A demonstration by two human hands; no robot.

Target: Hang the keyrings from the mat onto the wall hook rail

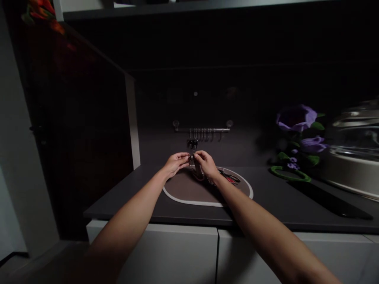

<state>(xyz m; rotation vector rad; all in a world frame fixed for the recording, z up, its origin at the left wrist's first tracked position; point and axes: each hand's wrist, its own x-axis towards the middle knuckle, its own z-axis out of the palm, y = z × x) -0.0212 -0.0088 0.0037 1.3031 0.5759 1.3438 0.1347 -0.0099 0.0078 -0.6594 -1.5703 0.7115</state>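
Note:
Both hands meet just above an oval brown mat with a pale rim (192, 203). My left hand (177, 163) has its thumb and fingers pinched at a small shiny metal piece (191, 159), which looks like a ring or clasp. From the other side, my right hand (206, 162) pinches the same piece. A brown strap-like thing (198, 169) hangs below the fingers toward the mat; its kind is unclear in the dim light. Right above the fingertips, small black items (193, 143) hang below the rail. Behind my right wrist lie dark and red small things (231, 180) on the mat.
A clear rail with several hooks (202, 129) is fixed to the dark back wall. Purple artificial flowers (297, 118) with a green ring base, a flat black slab (328, 200) and a white round appliance (355, 169) stand at right. A shelf (189, 8) overhangs the counter (127, 197).

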